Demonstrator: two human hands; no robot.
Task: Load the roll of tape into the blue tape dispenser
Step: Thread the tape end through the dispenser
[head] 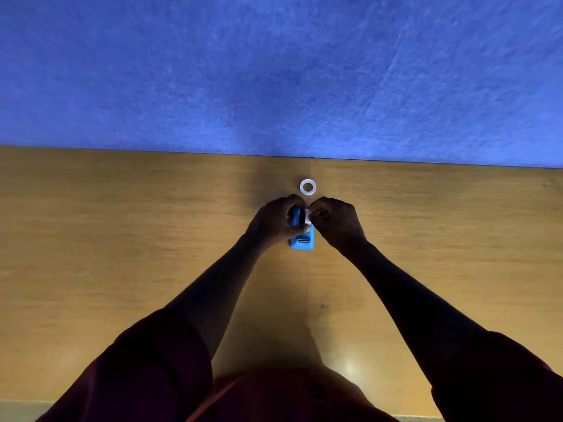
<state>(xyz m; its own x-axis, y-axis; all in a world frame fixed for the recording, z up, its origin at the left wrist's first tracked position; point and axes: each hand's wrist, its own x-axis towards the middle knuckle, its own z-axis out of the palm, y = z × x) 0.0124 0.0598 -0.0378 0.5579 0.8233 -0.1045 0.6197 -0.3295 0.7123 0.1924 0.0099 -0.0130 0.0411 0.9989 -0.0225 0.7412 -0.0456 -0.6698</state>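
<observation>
We see the left hand (278,222) wrapped round the top of the blue dispenser (301,240), the right hand (336,223) curled beside it, fingertips pinching something small and white at the dispenser's top; what it is, we cannot tell. The tape roll (308,187) lies flat on the table (122,239) just beyond both hands, untouched, so loading looks still ahead, we judge.

Both hands (275,220) (336,223) crowd the dispenser (301,242); a white ring (308,187) lies just beyond. Table (122,223) open either side.
</observation>
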